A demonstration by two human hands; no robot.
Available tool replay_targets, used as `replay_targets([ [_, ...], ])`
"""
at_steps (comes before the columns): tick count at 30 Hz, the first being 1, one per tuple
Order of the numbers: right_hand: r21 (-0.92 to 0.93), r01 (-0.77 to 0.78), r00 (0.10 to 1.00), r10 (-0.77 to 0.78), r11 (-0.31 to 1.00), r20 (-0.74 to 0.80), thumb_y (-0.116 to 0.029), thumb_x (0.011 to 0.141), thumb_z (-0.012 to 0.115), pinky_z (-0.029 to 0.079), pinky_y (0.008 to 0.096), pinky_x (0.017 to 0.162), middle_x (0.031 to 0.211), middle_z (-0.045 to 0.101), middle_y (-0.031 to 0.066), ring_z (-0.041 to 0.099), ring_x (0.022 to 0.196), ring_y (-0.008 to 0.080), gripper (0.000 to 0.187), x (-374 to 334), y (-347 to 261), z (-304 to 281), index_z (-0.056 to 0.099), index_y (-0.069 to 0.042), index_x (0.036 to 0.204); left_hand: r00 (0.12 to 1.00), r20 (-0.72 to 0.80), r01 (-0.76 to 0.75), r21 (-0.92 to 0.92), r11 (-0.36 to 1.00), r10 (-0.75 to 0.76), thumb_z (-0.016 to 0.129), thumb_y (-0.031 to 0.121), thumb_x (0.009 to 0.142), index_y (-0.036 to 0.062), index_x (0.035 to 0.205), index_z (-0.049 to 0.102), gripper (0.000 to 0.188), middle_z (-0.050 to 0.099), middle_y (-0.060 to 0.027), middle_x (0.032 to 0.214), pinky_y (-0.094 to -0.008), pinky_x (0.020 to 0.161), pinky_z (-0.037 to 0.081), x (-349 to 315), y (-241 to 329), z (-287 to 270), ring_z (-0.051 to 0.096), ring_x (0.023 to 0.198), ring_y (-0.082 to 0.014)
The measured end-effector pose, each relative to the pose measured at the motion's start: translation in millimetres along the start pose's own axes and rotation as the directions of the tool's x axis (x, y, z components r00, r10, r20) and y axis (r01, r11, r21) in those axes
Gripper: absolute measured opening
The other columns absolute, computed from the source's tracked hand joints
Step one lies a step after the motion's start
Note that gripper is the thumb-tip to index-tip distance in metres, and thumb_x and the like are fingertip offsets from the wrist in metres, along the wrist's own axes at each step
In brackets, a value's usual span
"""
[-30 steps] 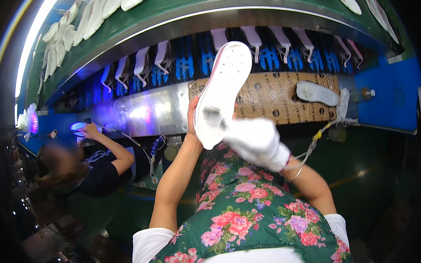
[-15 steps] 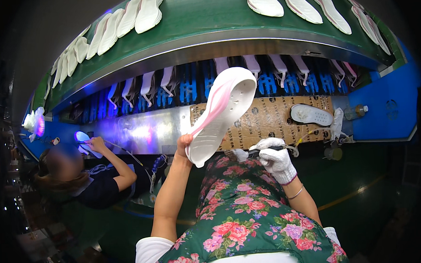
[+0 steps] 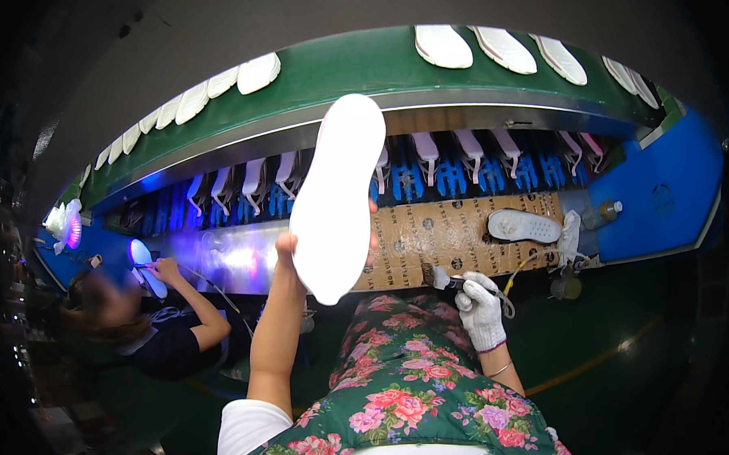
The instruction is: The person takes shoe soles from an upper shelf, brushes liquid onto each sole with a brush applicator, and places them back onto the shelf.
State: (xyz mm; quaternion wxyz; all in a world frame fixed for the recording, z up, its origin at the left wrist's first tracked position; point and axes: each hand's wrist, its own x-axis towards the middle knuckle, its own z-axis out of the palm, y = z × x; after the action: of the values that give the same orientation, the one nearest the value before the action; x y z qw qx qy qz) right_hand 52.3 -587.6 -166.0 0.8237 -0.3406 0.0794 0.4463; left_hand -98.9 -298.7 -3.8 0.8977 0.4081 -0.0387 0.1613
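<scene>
Fingers (image 3: 285, 246) of your left hand (image 3: 288, 255) pinched the white shoe sole (image 3: 339, 198) near its heel; it looked light, flexible. Your gloved right hand (image 3: 482, 310) gripped a brush (image 3: 441, 278).

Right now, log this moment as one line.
left hand: holds white sole upright | right hand: gloved, grips brush | spare sole: on cardboard

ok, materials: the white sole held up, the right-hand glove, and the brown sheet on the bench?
White sole: looks like moulded foam or rubber, matte, smooth, even white; which one, unclear. Glove on the right hand: white knit fabric, seemingly cotton, with a ribbed cuff. Brown sheet: likely cardboard, flat tan, dull, dotted with dark spots. The left hand is bare.
</scene>
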Motion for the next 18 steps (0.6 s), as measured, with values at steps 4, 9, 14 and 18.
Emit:
replay_targets([
  [4, -0.065, 0.029, 0.997, -0.034, 0.997, -0.070, 0.006, 0.085, 0.067, 0.045, 0.0248, 0.050, 0.075, 0.066, 0.0092, 0.059, 0.056, 0.0146, 0.022, 0, 7, 5, 0.068, 0.006, 0.107, 0.984, 0.134, -0.077, -0.288, 0.954, 0.120, 0.051, 0.071, 0.089, 0.0045, 0.155, 0.028, 0.096, 0.043, -0.0339, 0.140, -0.0538, 0.084, 0.060, 101, 23, -32, 0.060, 0.108, -0.0484],
  [9, -0.281, 0.044, 0.995, -0.068, 0.959, -0.077, 0.004, 0.085, 0.068, 0.042, 0.0229, 0.048, 0.073, 0.065, 0.0063, 0.056, 0.055, 0.0116, 0.020, 5, 23, 9, 0.069, 0.007, 0.105, 0.929, -0.367, -0.296, -0.672, 0.679, 0.042, 0.029, 0.063, 0.102, 0.0036, 0.158, 0.004, 0.085, 0.015, -0.0361, 0.156, -0.0576, 0.116, 0.038, 204, 5, -53, 0.028, 0.143, -0.0501],
  [14, -0.271, 0.063, 0.989, -0.096, 0.960, -0.112, 0.002, 0.086, 0.068, 0.042, 0.0225, 0.049, 0.074, 0.065, 0.0053, 0.056, 0.054, 0.0110, 0.022, 6, 26, 2, 0.069, 0.007, 0.108, 0.922, -0.388, -0.216, -0.508, 0.834, 0.003, 0.041, 0.053, 0.103, -0.0062, 0.154, 0.012, 0.083, 0.038, -0.0357, 0.147, -0.0489, 0.109, 0.047, 212, -9, -42, 0.048, 0.134, -0.0433],
  [18, -0.287, 0.033, 0.990, -0.070, 0.957, -0.120, 0.000, 0.089, 0.067, 0.044, 0.0210, 0.049, 0.083, 0.064, 0.0045, 0.053, 0.055, 0.0102, 0.023, 17, 24, -2, 0.067, 0.003, 0.112, 0.963, -0.268, -0.047, -0.093, 0.995, 0.020, 0.049, 0.037, 0.103, -0.0061, 0.142, 0.046, 0.059, 0.059, -0.0290, 0.129, -0.0422, 0.103, 0.051, 166, 18, -45, 0.060, 0.122, -0.0370],
])
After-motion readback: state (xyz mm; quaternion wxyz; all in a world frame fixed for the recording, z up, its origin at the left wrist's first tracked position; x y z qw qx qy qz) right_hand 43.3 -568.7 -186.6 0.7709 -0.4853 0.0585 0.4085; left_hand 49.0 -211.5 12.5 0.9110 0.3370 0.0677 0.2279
